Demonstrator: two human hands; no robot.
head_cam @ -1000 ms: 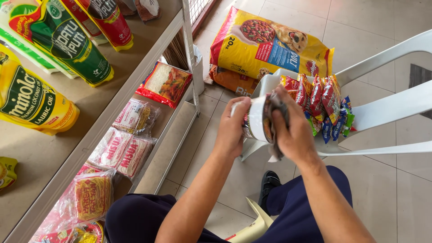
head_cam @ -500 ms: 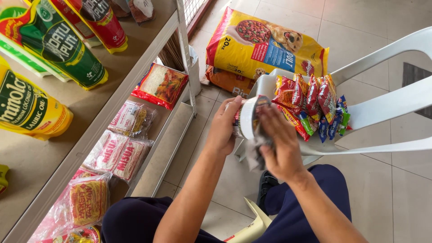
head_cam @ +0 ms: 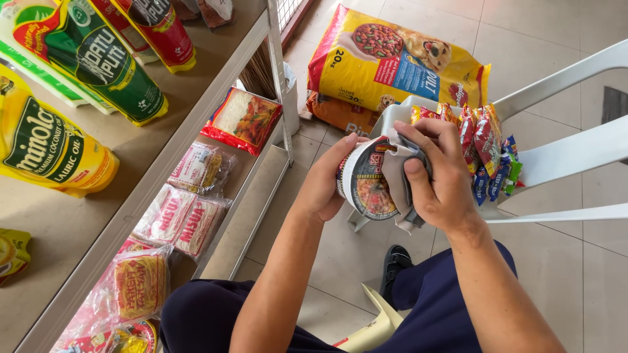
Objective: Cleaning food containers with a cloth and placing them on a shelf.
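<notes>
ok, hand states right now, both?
Left hand: closed on the instant noodle cup.
Right hand: closed on a grey cloth, pressed to the cup.

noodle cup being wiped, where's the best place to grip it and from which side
Probably around the round side wall of the noodle cup, from its left, as the left hand does. The cup lies tilted, lid facing up, and the right hand presses a grey cloth on its right.

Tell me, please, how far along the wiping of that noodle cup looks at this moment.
Nothing shows as finished. In hand: the left hand grips the noodle cup on its side, lid facing the camera, while the right hand presses a grey cloth over its rim and side. Still to judge: the far side of the cup is hidden. Snack packets sit on the white plastic chair beyond.
</notes>
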